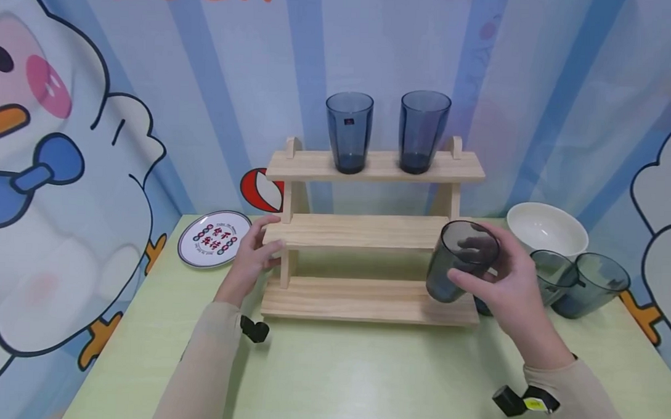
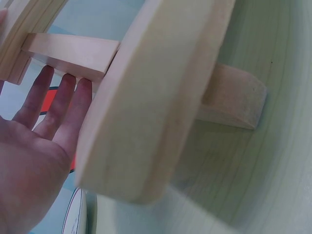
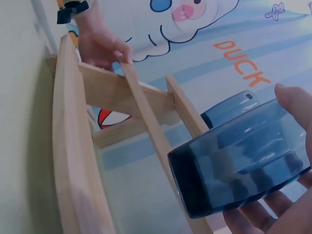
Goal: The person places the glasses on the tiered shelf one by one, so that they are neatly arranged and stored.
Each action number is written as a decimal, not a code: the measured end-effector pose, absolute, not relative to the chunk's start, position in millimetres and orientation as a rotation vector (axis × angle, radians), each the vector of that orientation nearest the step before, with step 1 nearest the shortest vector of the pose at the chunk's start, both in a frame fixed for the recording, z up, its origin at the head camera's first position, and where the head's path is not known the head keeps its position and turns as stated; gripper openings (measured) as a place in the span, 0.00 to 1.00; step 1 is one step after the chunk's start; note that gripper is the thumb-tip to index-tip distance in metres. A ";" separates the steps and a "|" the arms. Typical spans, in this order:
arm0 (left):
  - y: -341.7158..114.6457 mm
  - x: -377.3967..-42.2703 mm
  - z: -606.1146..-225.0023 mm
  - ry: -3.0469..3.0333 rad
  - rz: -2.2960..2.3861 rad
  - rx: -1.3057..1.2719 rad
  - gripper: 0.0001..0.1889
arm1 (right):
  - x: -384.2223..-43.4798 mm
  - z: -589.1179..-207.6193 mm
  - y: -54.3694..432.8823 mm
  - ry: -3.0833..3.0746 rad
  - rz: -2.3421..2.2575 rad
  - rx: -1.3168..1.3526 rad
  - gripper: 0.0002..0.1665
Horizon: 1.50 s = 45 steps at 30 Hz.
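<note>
A three-tier wooden display rack (image 1: 357, 230) stands on the table. My left hand (image 1: 250, 262) holds the left end of its middle shelf; in the left wrist view, the fingers (image 2: 61, 105) lie against a side support. My right hand (image 1: 513, 283) grips a blue-grey drinking glass (image 1: 450, 272), tilted, in front of the rack's right end. In the right wrist view that glass (image 3: 243, 161) shows its dark base toward the rack, with fingers and thumb around it. Two similar glasses, a left one (image 1: 349, 133) and a right one (image 1: 424, 132), stand upright on the top shelf.
Right of the rack are more glasses (image 1: 593, 289), partly hidden by my right hand, and a white bowl (image 1: 551, 226) behind them. A white plate with red lettering (image 1: 215, 239) lies left of the rack. A cartoon-print backdrop (image 1: 223, 94) rises behind the table.
</note>
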<state>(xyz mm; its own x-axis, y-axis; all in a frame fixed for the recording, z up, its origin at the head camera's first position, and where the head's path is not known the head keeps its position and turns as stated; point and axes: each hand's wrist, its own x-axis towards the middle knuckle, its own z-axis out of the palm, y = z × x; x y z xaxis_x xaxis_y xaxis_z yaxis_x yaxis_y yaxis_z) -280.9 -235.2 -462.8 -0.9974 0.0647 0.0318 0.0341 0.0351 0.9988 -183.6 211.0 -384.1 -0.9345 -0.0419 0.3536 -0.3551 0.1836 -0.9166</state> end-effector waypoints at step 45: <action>-235.1 -281.3 -462.1 2.269 2.153 0.142 0.29 | -285.5 -356.3 71.5 -2.287 1.935 0.498 0.51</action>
